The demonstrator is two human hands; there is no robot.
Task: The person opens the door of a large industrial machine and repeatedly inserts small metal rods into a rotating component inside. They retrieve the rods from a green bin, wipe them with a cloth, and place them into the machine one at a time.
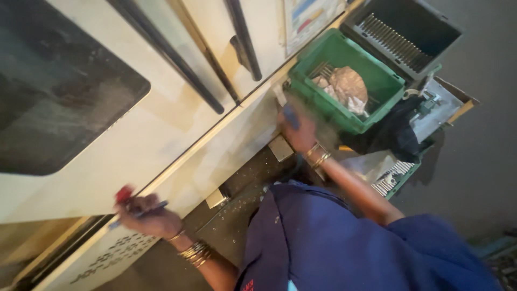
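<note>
The left hand (144, 214) is curled around a thin dark pen-like tool (141, 213) that lies across the fingers, and a small red object (124, 193) sits at the top of the same hand, pressed between thumb and fingertips. The hand is closed on these and rests against the lower edge of a large cream-coloured machine cabinet (161, 134), just above a vented panel (102, 258) with rows of slots. Gold bangles (195, 252) ring the left wrist.

The right hand (299, 129) is up at the far end of the cabinet's edge, blurred by motion. A small blue thing (291, 116) shows at its fingers, and the fingers look folded around it, though the blur makes it impossible to tell how firmly. More bangles (318, 153) sit on this wrist. The hand is just beside the near wall of a green plastic crate (377, 81), which holds a crumpled pale bag (347, 86) and some metal parts.

Beyond the green crate stands a dark grey crate (431, 21) holding a ribbed metal rack (390, 40). A dark cloth (393, 134) hangs below the green crate. The person wears a dark blue garment (334, 242). The cabinet has a dark window (48, 86) on the left and long black door handles (172, 59).
</note>
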